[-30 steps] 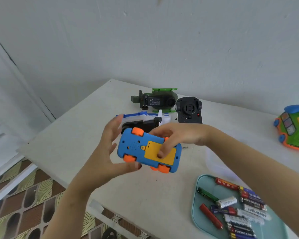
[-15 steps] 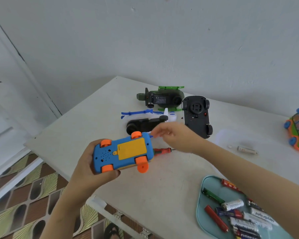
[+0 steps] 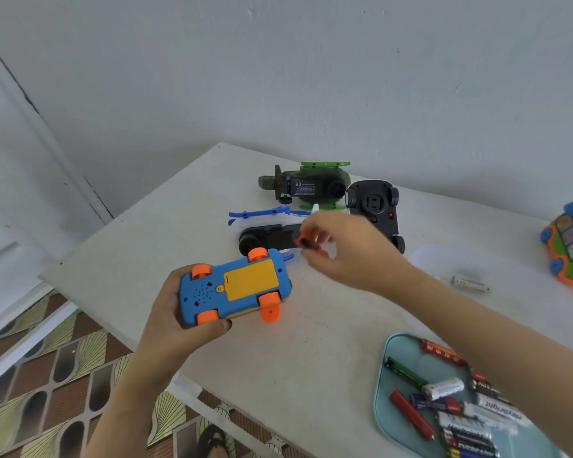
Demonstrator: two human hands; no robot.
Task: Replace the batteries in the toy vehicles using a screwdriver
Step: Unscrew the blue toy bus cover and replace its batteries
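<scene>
My left hand (image 3: 176, 322) grips a blue toy car (image 3: 235, 287) with orange wheels, held underside up over the table's front edge; its yellow battery cover faces me. My right hand (image 3: 344, 252) is just right of the car and pinches the red-and-black handle of a small screwdriver (image 3: 306, 242), lifted off the table; the shaft is hidden by the fingers. A pale blue tray (image 3: 382, 401) at the lower right holds several batteries (image 3: 444, 388).
Upside down on the white table (image 3: 186, 219) lie a green helicopter (image 3: 311, 186), a black car (image 3: 376, 209) and a blue-and-white toy (image 3: 265, 226). A colourful toy car (image 3: 569, 246) is at the right edge. A loose battery (image 3: 470, 283) lies near it. Patterned floor below left.
My right hand left the yellow battery cover, reached to the table behind the car and picked up the screwdriver. My left hand lowered the car and turned it a little.
</scene>
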